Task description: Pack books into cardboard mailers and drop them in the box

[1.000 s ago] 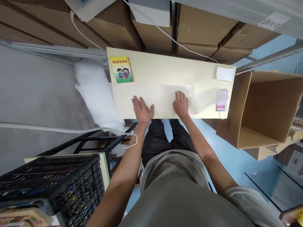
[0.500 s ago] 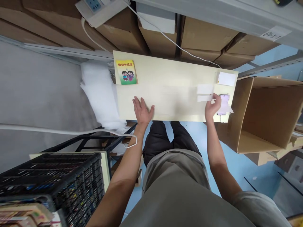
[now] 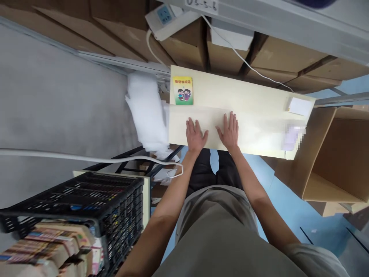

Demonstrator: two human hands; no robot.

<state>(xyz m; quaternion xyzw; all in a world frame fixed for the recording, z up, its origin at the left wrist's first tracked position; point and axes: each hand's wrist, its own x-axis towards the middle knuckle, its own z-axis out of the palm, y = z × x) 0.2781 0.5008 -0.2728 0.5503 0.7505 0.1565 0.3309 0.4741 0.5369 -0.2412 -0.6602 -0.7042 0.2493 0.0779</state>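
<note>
My left hand [image 3: 196,135] lies flat with its fingers spread on a thin, pale sheet [image 3: 212,114] near the front edge of the cream table [image 3: 230,89]. To its right, my right hand [image 3: 230,131] also rests palm down on the surface, fingers stretched out and thumb apart. Neither hand grips anything. A small yellow and green book [image 3: 183,90] with two cartoon children on its cover lies beyond my left hand, at the table's far left corner. The pale sheet runs to the table's left side, where white wrapping material [image 3: 147,111] hangs in a bundle.
White slips [image 3: 300,106] and a blurred purple item [image 3: 291,137] lie at the table's right end. An open carton [image 3: 307,154] stands beyond it. A black crate [image 3: 121,215] with books is lower left. A white cable [image 3: 115,156] crosses near my left forearm. Boxes [image 3: 181,50] line the back.
My right hand has left the white slips and purple-screened phone at the right and come to the middle, flattening out. My left hand stays flat. The view has shifted, moving the table rightward in the picture.
</note>
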